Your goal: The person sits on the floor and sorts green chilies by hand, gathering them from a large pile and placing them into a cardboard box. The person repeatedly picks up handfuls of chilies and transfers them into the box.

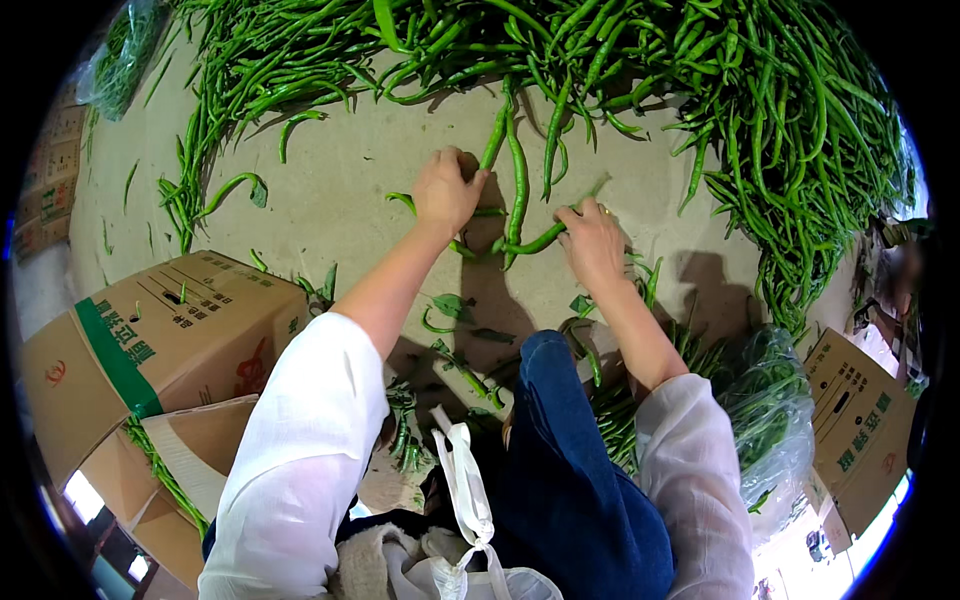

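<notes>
Long green chili peppers lie in a heap [600, 45] across the far side of the pale floor. My left hand [448, 191], fingers bent, is over the bare floor, its thumb at the lower part of a long green pepper [495, 135]; whether it grips that pepper I cannot tell. Beside it another long pepper [517, 172] points towards me. Between finger and thumb my right hand [592, 238] holds a curved green pepper [536, 244], whose tip reaches left across the lower end of that long pepper. A short pepper piece [403, 199] shows left of my left wrist.
A closed cardboard box [217, 330] is at the left, with an open box [199, 439] below it. Clear plastic bags of peppers lie at the right [772, 427] and upper left [124, 67]. Another carton [855, 427] stands far right. Leaves [454, 306] and loose peppers lie near my knee.
</notes>
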A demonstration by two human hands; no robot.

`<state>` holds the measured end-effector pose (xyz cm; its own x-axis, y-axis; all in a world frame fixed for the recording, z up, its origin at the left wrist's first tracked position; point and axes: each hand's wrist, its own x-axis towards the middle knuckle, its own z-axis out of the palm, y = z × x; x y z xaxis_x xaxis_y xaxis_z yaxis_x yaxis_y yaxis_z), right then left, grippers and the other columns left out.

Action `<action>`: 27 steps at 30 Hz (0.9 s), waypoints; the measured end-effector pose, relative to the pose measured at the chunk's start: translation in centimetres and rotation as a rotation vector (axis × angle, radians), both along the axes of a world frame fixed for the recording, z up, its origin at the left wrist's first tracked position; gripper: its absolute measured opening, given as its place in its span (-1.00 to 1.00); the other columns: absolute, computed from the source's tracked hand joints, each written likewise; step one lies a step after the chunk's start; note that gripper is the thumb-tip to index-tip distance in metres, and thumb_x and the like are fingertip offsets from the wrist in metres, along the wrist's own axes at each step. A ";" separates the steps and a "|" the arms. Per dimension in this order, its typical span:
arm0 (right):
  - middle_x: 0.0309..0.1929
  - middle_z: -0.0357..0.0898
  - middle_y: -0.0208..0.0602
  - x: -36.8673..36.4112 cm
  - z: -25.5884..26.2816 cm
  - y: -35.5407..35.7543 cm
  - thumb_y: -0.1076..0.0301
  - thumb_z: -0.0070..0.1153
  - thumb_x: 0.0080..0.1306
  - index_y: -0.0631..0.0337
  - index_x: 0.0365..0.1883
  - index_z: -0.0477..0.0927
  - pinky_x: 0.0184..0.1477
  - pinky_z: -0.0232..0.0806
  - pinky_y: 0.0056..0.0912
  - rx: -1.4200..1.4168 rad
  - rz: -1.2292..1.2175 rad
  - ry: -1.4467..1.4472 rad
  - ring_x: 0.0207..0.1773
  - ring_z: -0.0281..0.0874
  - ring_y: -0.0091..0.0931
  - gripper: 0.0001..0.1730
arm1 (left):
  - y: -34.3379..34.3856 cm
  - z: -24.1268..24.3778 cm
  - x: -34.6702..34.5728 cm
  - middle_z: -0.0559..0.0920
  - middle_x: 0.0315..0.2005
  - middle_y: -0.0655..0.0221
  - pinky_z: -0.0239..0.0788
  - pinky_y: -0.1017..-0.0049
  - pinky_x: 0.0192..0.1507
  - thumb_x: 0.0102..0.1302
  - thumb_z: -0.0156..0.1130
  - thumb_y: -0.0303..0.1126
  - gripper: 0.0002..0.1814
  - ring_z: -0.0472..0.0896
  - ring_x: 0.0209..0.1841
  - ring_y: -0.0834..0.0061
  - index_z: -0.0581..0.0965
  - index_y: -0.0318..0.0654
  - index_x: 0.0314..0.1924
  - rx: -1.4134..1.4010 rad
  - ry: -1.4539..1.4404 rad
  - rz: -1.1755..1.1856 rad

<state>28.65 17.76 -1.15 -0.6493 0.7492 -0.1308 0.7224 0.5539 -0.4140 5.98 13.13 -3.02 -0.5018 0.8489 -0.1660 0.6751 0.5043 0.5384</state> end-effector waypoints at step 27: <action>-0.12 0.56 -0.40 -0.6 2.7 -1.8 0.31 0.15 0.33 0.33 0.10 0.47 -0.02 0.32 -0.55 -0.931 -0.360 0.766 -0.10 0.46 -0.62 -0.58 | -4.8 6.1 7.2 0.36 -0.51 0.68 0.05 0.71 -0.52 0.39 0.16 -0.26 -0.87 0.23 -0.52 0.80 0.50 -0.12 -0.19 0.026 -1.462 0.495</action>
<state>28.06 15.99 1.56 -0.5703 0.7260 -0.3842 0.1733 -0.3508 -0.9203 13.16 8.29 3.11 -0.1424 0.6625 -0.7354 -0.6578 0.4918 0.5704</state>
